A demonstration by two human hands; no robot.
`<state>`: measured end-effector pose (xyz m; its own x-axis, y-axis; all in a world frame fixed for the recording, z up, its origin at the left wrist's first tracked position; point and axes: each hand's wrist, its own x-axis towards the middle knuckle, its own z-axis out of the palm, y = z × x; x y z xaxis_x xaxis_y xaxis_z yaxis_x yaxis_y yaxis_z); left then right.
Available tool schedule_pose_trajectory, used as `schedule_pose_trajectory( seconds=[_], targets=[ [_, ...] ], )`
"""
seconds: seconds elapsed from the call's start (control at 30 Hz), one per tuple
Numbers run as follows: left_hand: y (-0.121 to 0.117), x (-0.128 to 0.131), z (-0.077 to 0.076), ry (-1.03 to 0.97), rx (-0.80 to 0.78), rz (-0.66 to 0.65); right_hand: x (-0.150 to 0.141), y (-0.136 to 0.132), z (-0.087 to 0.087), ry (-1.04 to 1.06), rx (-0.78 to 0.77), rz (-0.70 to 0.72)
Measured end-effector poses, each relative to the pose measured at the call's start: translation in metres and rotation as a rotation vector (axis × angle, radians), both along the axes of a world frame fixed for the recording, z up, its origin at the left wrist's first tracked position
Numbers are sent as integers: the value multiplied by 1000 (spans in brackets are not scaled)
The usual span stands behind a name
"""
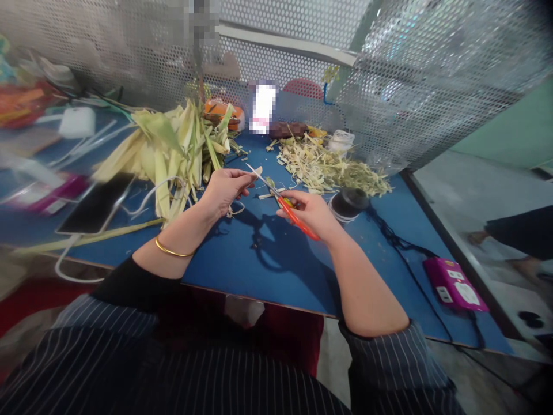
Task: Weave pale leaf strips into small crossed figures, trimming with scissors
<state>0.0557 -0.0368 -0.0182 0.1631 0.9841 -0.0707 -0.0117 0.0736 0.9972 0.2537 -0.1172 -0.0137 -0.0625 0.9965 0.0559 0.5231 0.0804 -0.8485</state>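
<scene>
My left hand (228, 190) pinches a small pale piece of husk (258, 171) between thumb and fingertips, above the blue table (242, 265). Orange-handled scissors (298, 219) are gripped in my right hand (313, 210), their blades pointing up and left at the piece. Whether the blades touch it I cannot tell. Thin strips and scraps (270, 196) lie on the table beneath the blades. A pile of pale green corn husks (168, 150) lies left of my left hand. Beyond my right hand is a heap of cut husk bits (311, 164).
A dark spool (349, 203) stands just right of my right hand. Farther right are black cables (400, 245) and a purple packet (455, 282). On the left lies a phone (97, 204) with a white cable. A perforated metal screen (285, 63) borders the back.
</scene>
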Motion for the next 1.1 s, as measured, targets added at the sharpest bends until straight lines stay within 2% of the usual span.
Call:
schedule_pose_trajectory(
  seconds=[0.23,0.37,0.47,0.57,0.73,0.83,0.9,1.0,1.1],
  targets=[
    [3,0,0,23,-9,-15,-1,1,-4,27,6,0],
    [3,0,0,20,-44,6,0,5,-10,45,83,-181],
    [1,1,-2,-37,-76,11,5,7,-9,-224,170,-384],
    [-3,3,-3,-96,-92,-25,7,6,-6,-590,135,-496],
    [-13,9,-4,-151,-154,-82,3,4,-5,-884,-76,-445],
    [-19,12,-3,-171,-155,-105,0,0,-6,-983,-99,-384],
    [-23,14,-2,-163,-123,-113,-1,-3,-5,-1028,-55,-357],
    [-28,17,-1,-126,-62,-124,-3,-6,-2,-913,109,-378],
    [-34,20,-2,-71,-19,-171,-8,-5,-3,-451,254,-289]
  ],
)
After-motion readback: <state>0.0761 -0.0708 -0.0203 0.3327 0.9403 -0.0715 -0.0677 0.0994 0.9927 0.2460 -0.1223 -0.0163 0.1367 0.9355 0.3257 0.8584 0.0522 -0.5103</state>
